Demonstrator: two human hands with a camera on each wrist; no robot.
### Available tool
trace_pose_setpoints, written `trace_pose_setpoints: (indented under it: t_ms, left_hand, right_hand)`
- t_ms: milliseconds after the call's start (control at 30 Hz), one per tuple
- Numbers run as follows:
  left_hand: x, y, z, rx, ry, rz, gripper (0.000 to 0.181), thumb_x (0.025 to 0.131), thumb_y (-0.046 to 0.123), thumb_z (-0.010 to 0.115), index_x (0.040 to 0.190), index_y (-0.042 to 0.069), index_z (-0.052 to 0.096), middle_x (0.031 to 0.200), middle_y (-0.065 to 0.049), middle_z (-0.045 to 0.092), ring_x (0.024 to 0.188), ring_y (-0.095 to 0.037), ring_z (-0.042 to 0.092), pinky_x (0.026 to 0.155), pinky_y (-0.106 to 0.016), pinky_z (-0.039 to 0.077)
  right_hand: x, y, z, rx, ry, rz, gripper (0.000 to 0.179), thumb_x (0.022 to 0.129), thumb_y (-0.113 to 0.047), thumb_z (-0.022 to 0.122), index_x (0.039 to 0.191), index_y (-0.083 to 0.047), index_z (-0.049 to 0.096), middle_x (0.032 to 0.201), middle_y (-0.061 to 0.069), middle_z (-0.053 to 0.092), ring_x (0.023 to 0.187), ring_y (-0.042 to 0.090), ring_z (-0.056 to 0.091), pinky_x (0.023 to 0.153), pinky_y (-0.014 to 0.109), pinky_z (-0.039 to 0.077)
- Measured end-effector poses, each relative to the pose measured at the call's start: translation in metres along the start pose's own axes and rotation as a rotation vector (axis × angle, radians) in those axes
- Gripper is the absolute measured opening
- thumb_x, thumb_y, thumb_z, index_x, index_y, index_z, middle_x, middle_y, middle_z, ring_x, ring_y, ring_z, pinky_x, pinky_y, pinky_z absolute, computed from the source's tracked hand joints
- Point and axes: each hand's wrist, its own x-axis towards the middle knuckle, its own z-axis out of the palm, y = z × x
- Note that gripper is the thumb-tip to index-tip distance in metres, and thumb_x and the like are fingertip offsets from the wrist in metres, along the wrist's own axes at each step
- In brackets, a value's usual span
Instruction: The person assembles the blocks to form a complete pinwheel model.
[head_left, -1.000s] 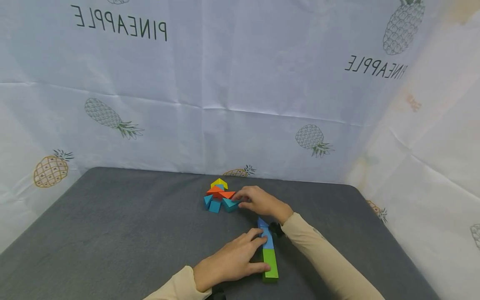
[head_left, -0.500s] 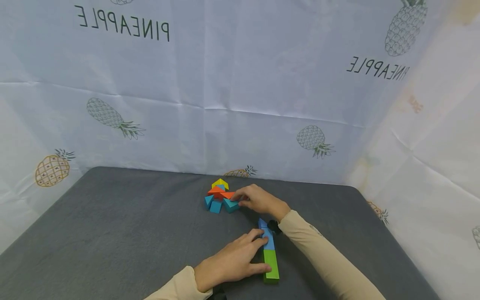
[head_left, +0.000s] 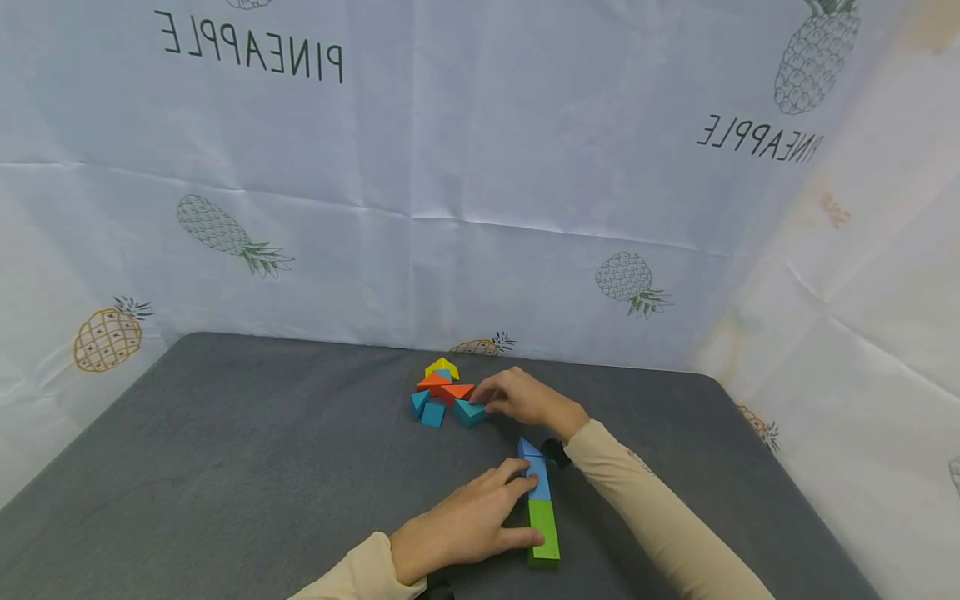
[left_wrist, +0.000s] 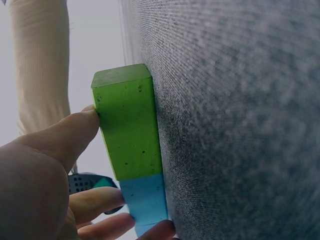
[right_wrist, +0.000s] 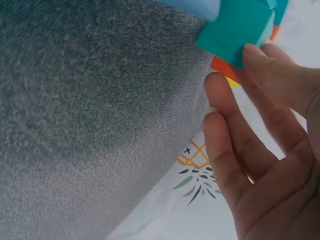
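In the head view my right hand [head_left: 528,398] pinches a teal triangular block [head_left: 468,414] at the near right of a small block pile. The right wrist view has the thumb and a finger at the edge of that teal block [right_wrist: 234,31], other fingers extended. My left hand [head_left: 461,518] rests against a row on the table: a green rectangular block [head_left: 543,531], a light blue block [head_left: 542,486], and a blue triangular block [head_left: 528,447] at the far end. Its thumb touches the green block [left_wrist: 127,130]; the other fingers lie along the light blue block [left_wrist: 144,196].
Beyond the teal block lie red triangular blocks [head_left: 457,392], a yellow block [head_left: 442,367] with a notch, and small blue blocks [head_left: 432,414]. The grey table [head_left: 262,467] meets a pale pineapple-print cloth [head_left: 360,275] at its back edge.
The teal block has shifted slightly to the right, away from the red and blue blocks, with my right hand. My left hand stays on the row. The whole head view drifts slightly.
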Motion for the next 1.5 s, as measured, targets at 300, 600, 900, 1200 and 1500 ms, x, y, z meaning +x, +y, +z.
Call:
trace_pose_setpoints:
  t_ms: [300, 600, 900, 1200, 1500]
  left_hand:
    - [0.000, 0.000, 0.000, -0.006, -0.007, -0.007, 0.070, 0.093, 0.057, 0.061, 0.146, 0.014, 0.049, 0.152, -0.003, 0.041, 0.134, -0.021, 0.050, 0.101, -0.036, 0.051]
    - [0.000, 0.000, 0.001, 0.001, 0.004, 0.006, 0.069, 0.093, 0.056, 0.060, 0.145, 0.013, 0.050, 0.151, -0.004, 0.042, 0.134, -0.021, 0.050, 0.101, -0.035, 0.052]
    - [-0.001, 0.000, 0.000, 0.002, 0.002, 0.010, 0.070, 0.093, 0.057, 0.060, 0.146, 0.013, 0.049, 0.151, -0.004, 0.042, 0.134, -0.022, 0.050, 0.101, -0.035, 0.051]
    - [-0.001, -0.001, 0.000, -0.008, -0.004, 0.007, 0.070, 0.093, 0.057, 0.060, 0.147, 0.014, 0.049, 0.152, -0.004, 0.041, 0.134, -0.022, 0.050, 0.101, -0.036, 0.051]
    - [-0.001, 0.000, -0.001, -0.006, -0.004, 0.002, 0.070, 0.093, 0.057, 0.060, 0.146, 0.013, 0.049, 0.151, -0.004, 0.041, 0.134, -0.022, 0.050, 0.101, -0.037, 0.051]
  right_hand:
    - [0.005, 0.002, 0.001, 0.158, -0.047, 0.052, 0.036, 0.095, -0.023, 0.068, 0.126, -0.004, 0.066, 0.126, 0.012, 0.068, 0.115, 0.029, 0.065, 0.094, 0.035, 0.055]
    - [0.011, 0.002, 0.007, 0.188, -0.088, 0.110, 0.041, 0.095, -0.025, 0.069, 0.128, -0.002, 0.064, 0.129, 0.014, 0.065, 0.118, 0.032, 0.063, 0.095, 0.039, 0.054]
    - [0.012, 0.000, 0.005, 0.157, -0.088, 0.108, 0.039, 0.094, -0.026, 0.070, 0.125, -0.004, 0.066, 0.126, 0.013, 0.068, 0.116, 0.029, 0.065, 0.092, 0.034, 0.055]
    - [0.006, 0.000, 0.001, 0.130, -0.063, 0.090, 0.035, 0.094, -0.025, 0.070, 0.122, -0.005, 0.069, 0.122, 0.011, 0.070, 0.108, 0.027, 0.068, 0.086, 0.032, 0.057]
    - [-0.003, 0.002, -0.006, 0.118, -0.009, 0.102, 0.033, 0.094, -0.024, 0.069, 0.122, -0.007, 0.070, 0.119, 0.009, 0.071, 0.102, 0.023, 0.069, 0.081, 0.028, 0.057]
